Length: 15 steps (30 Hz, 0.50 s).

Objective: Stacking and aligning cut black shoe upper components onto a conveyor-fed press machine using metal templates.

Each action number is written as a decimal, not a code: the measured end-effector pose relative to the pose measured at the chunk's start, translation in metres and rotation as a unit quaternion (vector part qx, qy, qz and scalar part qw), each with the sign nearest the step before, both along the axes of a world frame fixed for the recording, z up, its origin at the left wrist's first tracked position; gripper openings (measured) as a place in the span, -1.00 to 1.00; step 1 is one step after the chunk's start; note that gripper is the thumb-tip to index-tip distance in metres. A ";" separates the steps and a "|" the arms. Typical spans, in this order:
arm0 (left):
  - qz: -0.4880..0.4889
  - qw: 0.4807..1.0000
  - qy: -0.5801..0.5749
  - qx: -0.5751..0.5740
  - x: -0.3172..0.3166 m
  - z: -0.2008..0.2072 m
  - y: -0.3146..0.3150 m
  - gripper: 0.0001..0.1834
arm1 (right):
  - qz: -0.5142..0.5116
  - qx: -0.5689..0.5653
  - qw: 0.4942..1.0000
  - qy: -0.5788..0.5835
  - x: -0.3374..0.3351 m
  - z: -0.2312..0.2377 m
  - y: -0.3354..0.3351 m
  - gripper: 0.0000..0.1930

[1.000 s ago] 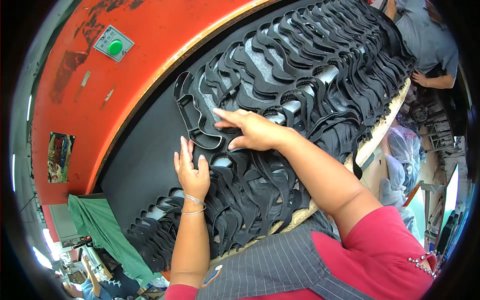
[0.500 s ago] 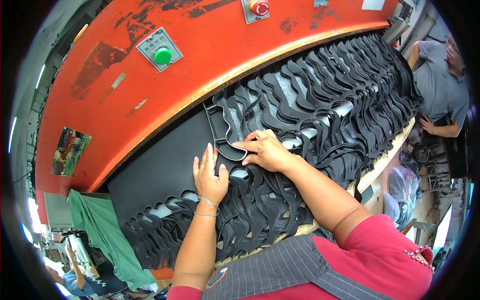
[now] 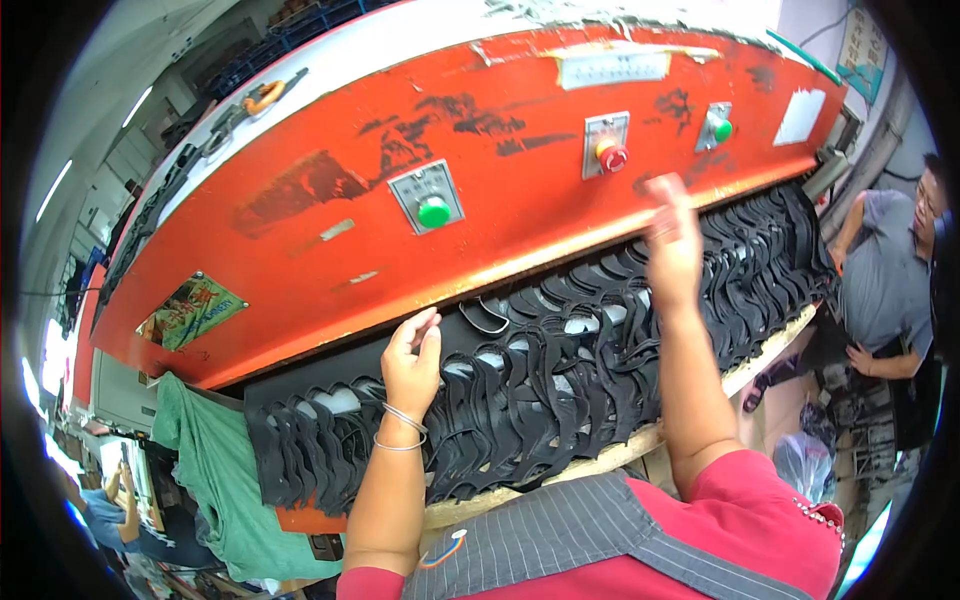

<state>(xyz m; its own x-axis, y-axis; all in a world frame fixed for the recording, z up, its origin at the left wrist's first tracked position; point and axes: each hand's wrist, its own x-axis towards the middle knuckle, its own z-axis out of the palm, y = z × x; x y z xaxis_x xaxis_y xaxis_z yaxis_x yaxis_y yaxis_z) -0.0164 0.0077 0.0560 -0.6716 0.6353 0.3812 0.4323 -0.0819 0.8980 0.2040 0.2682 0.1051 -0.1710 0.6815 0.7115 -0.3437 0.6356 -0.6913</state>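
My left hand (image 3: 412, 360) is raised over the black sheet, below the left green button (image 3: 434, 212); its fingers bend slightly and hold nothing. Higher up, my right hand (image 3: 675, 250) reaches towards the red machine front with fingers stretched out, blurred at the tips and empty. Below and to the right of the red button (image 3: 612, 155), it also lies below and left of the right green button (image 3: 721, 131). A metal-edged cutting die (image 3: 485, 316) rests on the sheet between my hands, its far part hidden under the machine edge. Wavy black cut strips (image 3: 560, 375) spread around it.
The orange-red machine beam (image 3: 320, 250) overhangs the far side of the work surface. A green cloth (image 3: 210, 470) hangs at the left. Along the near edge runs a pale board (image 3: 765, 352). Another person (image 3: 885, 270) stands at the right, and one more is at the far left.
Both hands have left the cutting die, which stays on the sheet. My right hand has risen towards the buttons, my left has lifted off the sheet, and the view has tilted up.
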 end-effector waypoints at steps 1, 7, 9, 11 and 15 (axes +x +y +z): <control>-0.025 0.999 -0.010 0.018 0.014 0.019 -0.003 -0.76 | -0.065 -0.008 0.997 0.043 0.019 0.017 0.018 -0.50; 0.102 0.880 0.420 0.195 0.091 0.126 -0.002 -0.92 | -0.431 0.009 0.890 0.148 0.089 0.101 0.122 -0.41; 0.109 0.811 0.529 0.225 0.095 0.142 0.009 -0.87 | -0.622 0.111 0.775 0.016 0.110 0.091 0.167 -0.36; 0.114 0.804 0.582 -0.042 0.076 0.152 0.016 -0.82 | -0.531 -0.015 0.846 -0.054 0.068 0.126 0.112 -0.20; 0.034 0.887 0.458 0.048 0.092 0.169 0.004 -0.80 | -0.353 0.031 0.933 0.066 0.107 0.126 0.093 -0.21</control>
